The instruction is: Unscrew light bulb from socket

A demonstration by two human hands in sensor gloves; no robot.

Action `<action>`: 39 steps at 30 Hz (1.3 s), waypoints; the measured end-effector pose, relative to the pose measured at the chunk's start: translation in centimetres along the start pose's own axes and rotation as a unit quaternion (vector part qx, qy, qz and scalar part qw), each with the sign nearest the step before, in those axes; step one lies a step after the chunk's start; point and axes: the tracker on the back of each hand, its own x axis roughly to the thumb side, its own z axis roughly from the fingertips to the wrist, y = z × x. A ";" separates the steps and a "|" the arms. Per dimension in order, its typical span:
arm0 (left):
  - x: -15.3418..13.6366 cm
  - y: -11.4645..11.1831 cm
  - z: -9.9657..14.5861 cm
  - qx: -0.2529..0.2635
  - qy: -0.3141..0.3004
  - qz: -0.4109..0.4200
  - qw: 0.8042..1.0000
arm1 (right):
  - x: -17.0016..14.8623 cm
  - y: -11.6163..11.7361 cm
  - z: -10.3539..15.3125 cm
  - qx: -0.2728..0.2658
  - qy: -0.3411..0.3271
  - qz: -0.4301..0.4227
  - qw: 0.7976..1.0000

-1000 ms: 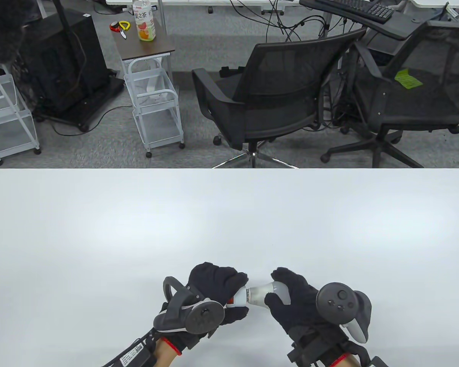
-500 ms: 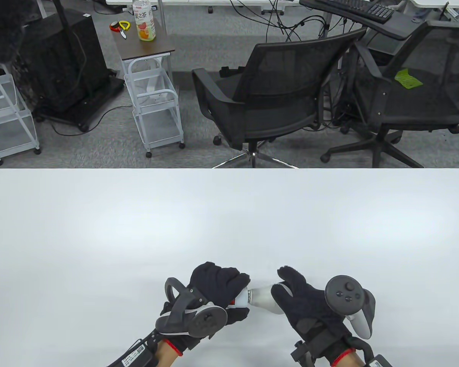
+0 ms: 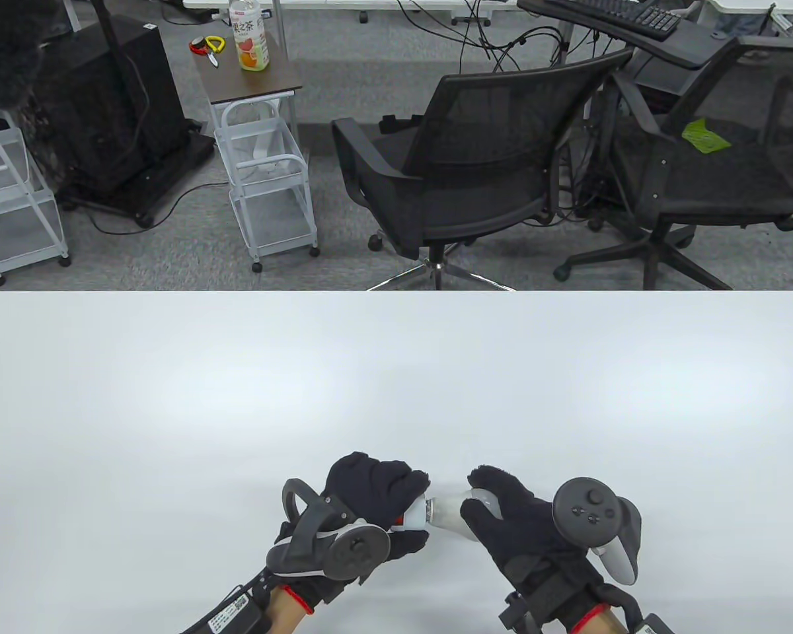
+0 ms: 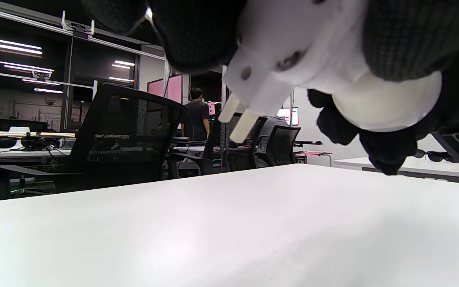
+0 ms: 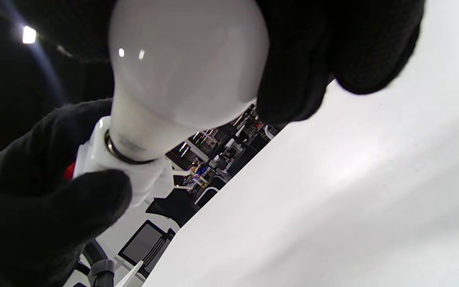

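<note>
A white light bulb (image 3: pixel 448 512) sits screwed into a white plug-in socket (image 3: pixel 412 516) with a red mark, held just above the white table (image 3: pixel 396 383) near its front edge. My left hand (image 3: pixel 377 495) grips the socket; its two plug pins show in the left wrist view (image 4: pixel 235 119). My right hand (image 3: pixel 502 515) grips the bulb's round globe (image 5: pixel 185 59) with fingers wrapped around it. In the right wrist view the bulb's neck meets the socket (image 5: pixel 122 159) at a dark metal ring.
Two black office chairs (image 3: pixel 462 165) stand beyond the table's far edge. A small side table with a drink bottle (image 3: pixel 248 43) and white wire carts stand at the back left.
My right hand rotated on the bulb: the tracker swung right and back, and the fingers shifted around the globe. My left hand and the socket stayed put.
</note>
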 end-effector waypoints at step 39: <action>-0.7 -0.2 0.0 -0.010 0.017 0.019 1.000 | -0.3 0.1 -0.2 0.022 0.010 -0.020 1.000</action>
